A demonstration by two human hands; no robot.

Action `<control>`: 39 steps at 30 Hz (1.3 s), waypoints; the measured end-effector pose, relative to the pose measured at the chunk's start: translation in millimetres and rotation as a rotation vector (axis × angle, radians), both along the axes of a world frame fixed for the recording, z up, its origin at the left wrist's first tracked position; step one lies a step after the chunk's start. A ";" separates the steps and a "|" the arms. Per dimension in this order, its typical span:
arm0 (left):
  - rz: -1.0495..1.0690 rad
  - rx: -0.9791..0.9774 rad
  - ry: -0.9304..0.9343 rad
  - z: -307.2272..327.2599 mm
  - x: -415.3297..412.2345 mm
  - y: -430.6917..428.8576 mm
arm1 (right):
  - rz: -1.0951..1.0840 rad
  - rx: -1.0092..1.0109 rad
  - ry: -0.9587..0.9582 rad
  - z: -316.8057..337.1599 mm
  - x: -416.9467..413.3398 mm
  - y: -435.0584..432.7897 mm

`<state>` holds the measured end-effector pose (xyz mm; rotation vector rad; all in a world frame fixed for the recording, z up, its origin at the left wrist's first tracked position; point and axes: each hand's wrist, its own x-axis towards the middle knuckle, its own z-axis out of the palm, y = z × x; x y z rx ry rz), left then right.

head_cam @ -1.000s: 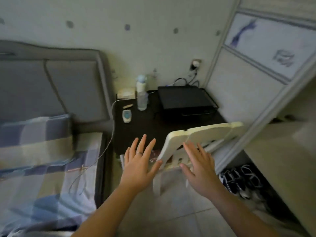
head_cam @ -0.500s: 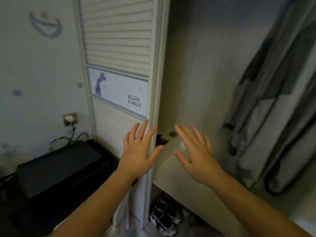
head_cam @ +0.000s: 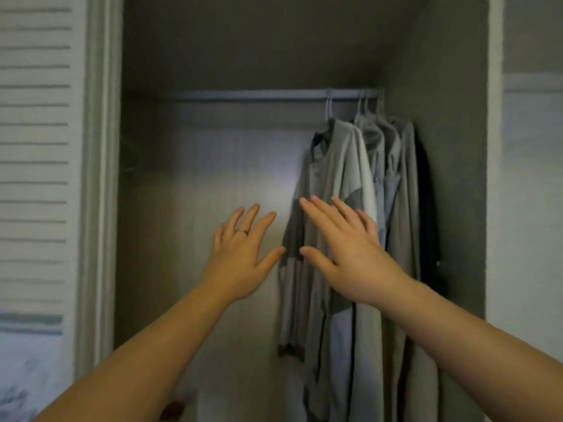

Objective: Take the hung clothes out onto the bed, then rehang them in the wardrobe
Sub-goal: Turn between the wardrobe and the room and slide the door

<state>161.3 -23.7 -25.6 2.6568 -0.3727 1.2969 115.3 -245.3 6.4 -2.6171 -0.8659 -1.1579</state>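
Bare hands reach into an open wardrobe.
Both the left hand (head_cam: 240, 254) and right hand (head_cam: 347, 254) are spread, empty; grey hung clothes (head_cam: 350, 166) dangle up-right, nearer the right, from the metal rail (head_cam: 243, 95).

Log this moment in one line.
wardrobe: open | hung clothes: on hangers, right end of rail | left hand: open, empty | right hand: open, in front of hung clothes, contact unclear

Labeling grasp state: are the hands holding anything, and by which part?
Nothing held. The left hand and right hand are open, fingers straight, near the hung clothes.
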 end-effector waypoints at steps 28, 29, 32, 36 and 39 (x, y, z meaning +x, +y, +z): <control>-0.693 -0.077 0.168 169.2 224.0 -56.0 | -0.842 0.108 -0.020 217.4 155.4 43.0; -0.711 -0.091 0.174 168.6 224.6 -55.2 | -0.817 0.159 -0.004 220.4 157.9 47.3; -0.801 -0.189 0.229 168.0 224.8 -50.1 | -0.610 0.472 0.058 230.7 165.4 58.4; -0.933 -0.345 0.362 168.3 223.6 -44.7 | -0.349 0.853 0.218 243.6 175.9 78.2; -1.016 -0.437 0.421 165.9 224.5 -41.9 | -0.372 0.924 0.237 249.7 179.6 92.9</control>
